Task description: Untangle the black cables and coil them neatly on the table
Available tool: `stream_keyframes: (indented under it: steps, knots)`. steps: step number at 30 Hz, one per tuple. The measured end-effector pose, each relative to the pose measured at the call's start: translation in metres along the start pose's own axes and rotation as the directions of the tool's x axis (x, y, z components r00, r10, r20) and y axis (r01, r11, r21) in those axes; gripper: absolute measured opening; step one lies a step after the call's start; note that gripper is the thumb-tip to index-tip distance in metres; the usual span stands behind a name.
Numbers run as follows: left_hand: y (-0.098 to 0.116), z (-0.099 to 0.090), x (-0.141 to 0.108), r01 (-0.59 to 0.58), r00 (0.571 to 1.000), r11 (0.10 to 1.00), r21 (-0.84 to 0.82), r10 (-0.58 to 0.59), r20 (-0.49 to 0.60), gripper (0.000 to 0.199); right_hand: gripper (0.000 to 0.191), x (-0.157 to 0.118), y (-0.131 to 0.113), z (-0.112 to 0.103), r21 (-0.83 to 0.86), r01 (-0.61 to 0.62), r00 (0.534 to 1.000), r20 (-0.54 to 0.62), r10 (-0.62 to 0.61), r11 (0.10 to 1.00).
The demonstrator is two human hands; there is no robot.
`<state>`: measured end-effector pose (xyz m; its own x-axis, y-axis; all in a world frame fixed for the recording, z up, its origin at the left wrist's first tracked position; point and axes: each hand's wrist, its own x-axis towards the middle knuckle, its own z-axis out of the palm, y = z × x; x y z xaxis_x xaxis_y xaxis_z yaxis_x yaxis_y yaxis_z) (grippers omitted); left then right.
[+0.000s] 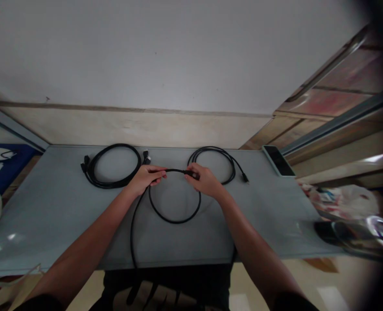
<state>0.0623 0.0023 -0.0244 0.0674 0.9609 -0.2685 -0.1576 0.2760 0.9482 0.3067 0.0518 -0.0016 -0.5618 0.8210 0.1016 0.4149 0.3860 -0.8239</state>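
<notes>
A black cable (175,222) hangs in a loop between my hands over the grey table. My left hand (147,178) pinches the cable between thumb and fingers. The connector end of the same cable sits in my right hand (204,179), gripped by thumb and fingertips. From my left hand a length of it runs down past the table's front edge. Behind my left hand lies a coiled black cable (96,181) with several plugs at its sides. Another coiled black cable (233,162) rests behind my right hand, its plug pointing right.
A phone-like device (279,162) with a pale edge lies at the table's (259,224) back right corner. Close to the right front edge is a clear bottle (356,233) with a dark end, lying or tilted. A white wall (165,60) rises behind the table.
</notes>
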Motion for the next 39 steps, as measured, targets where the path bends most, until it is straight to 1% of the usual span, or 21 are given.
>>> stream_keyframes:
  steps: [2, 3, 5, 7, 8, 9, 10, 12, 14, 15, 16, 18, 19, 21, 23, 25, 27, 29, 33, 36, 39]
  knots:
    - [-0.002, 0.001, -0.001, 0.002, 1.0, 0.997, 0.076, -0.004, 0.021, 0.043, 0.026, -0.002, -0.004, -0.002, 0.14, -0.082, 0.986, 0.157, 0.059, 0.987]
    - [-0.002, 0.002, -0.002, 0.005, 0.999, 0.992, 0.124, -0.01, 0.046, 0.043, 0.032, -0.003, -0.006, -0.001, 0.205, -0.128, 0.968, 0.238, 0.077, 0.97]
    - [-0.002, 0.008, -0.005, -0.01, 0.993, 0.973, 0.233, -0.018, 0.116, 0.042, 0.042, -0.005, -0.01, 0.001, 0.292, -0.221, 0.912, 0.401, 0.091, 0.931]
    - [-0.002, 0.014, -0.009, -0.074, 0.984, 0.937, 0.343, 0.012, 0.18, 0.039, 0.043, -0.006, -0.013, 0.007, 0.305, -0.298, 0.839, 0.535, 0.096, 0.905]
    - [-0.001, 0.017, -0.011, -0.117, 0.979, 0.915, 0.386, 0.04, 0.201, 0.037, 0.041, -0.006, -0.014, 0.009, 0.29, -0.315, 0.813, 0.573, 0.1, 0.904]
    - [-0.001, 0.019, -0.012, -0.153, 0.974, 0.896, 0.417, 0.067, 0.215, 0.035, 0.038, -0.006, -0.015, 0.012, 0.268, -0.315, 0.803, 0.586, 0.106, 0.91]
    - [-0.001, 0.02, -0.013, -0.175, 0.972, 0.882, 0.438, 0.085, 0.217, 0.034, 0.034, -0.006, -0.015, 0.014, 0.243, -0.305, 0.81, 0.575, 0.117, 0.921]
    - [0.001, 0.018, -0.012, -0.166, 0.98, 0.875, 0.454, 0.094, 0.177, 0.034, 0.028, -0.004, -0.014, 0.015, 0.197, -0.277, 0.867, 0.473, 0.156, 0.94]
    - [0.003, 0.01, -0.009, -0.11, 0.992, 0.882, 0.457, 0.071, 0.101, 0.037, 0.025, -0.001, -0.01, 0.012, 0.179, -0.266, 0.933, 0.294, 0.207, 0.947]
    - [0.005, 0.005, -0.007, -0.083, 0.996, 0.89, 0.449, 0.064, 0.057, 0.038, 0.025, 0.001, -0.007, 0.009, 0.198, -0.266, 0.955, 0.189, 0.229, 0.944]
    - [0.007, 0.001, -0.005, -0.061, 0.998, 0.902, 0.428, 0.06, 0.017, 0.038, 0.026, 0.003, -0.005, 0.006, 0.242, -0.263, 0.964, 0.089, 0.249, 0.934]
    - [0.009, -0.008, -0.001, -0.044, 0.997, 0.935, 0.351, 0.063, -0.042, 0.039, 0.028, 0.006, -0.001, 0.001, 0.388, -0.245, 0.955, -0.063, 0.291, 0.889]
    - [0.01, -0.01, 0.001, -0.052, 0.996, 0.951, 0.306, 0.072, -0.057, 0.039, 0.029, 0.007, 0.0, 0.0, 0.471, -0.227, 0.944, -0.107, 0.311, 0.852]
    - [0.009, -0.013, 0.003, -0.079, 0.994, 0.968, 0.239, 0.095, -0.055, 0.038, 0.031, 0.007, 0.001, -0.002, 0.604, -0.188, 0.929, -0.146, 0.34, 0.774]
    - [0.006, -0.013, 0.004, -0.09, 0.994, 0.972, 0.219, 0.101, -0.043, 0.033, 0.03, 0.007, 0.0, -0.001, 0.677, -0.178, 0.93, -0.121, 0.347, 0.714]
    - [0.003, -0.014, 0.003, -0.065, 0.995, 0.972, 0.225, 0.08, -0.055, 0.032, 0.027, 0.006, -0.001, -0.001, 0.703, -0.222, 0.94, -0.029, 0.339, 0.676]
    - [0.002, -0.016, 0.003, -0.034, 0.995, 0.972, 0.234, 0.055, -0.084, 0.032, 0.023, 0.005, -0.002, -0.002, 0.694, -0.286, 0.94, 0.07, 0.334, 0.661]
    - [0.003, -0.018, 0.002, -0.019, 0.995, 0.968, 0.252, 0.042, -0.086, 0.034, 0.022, 0.004, -0.003, -0.002, 0.677, -0.34, 0.929, 0.138, 0.342, 0.652]
    - [0.004, -0.013, 0.0, -0.02, 1.0, 0.934, 0.357, 0.019, 0.006, 0.035, 0.03, 0.001, -0.01, 0.007, 0.652, -0.424, 0.905, 0.271, 0.329, 0.629]
    - [0.001, -0.005, -0.003, -0.076, 0.993, 0.883, 0.463, 0.028, 0.111, 0.035, 0.033, -0.002, -0.014, 0.02, 0.616, -0.464, 0.884, 0.371, 0.285, 0.636]
    - [-0.001, 0.003, -0.005, -0.128, 0.987, 0.857, 0.498, 0.061, 0.149, 0.038, 0.037, -0.004, -0.014, 0.032, 0.552, -0.459, 0.882, 0.379, 0.28, 0.696]
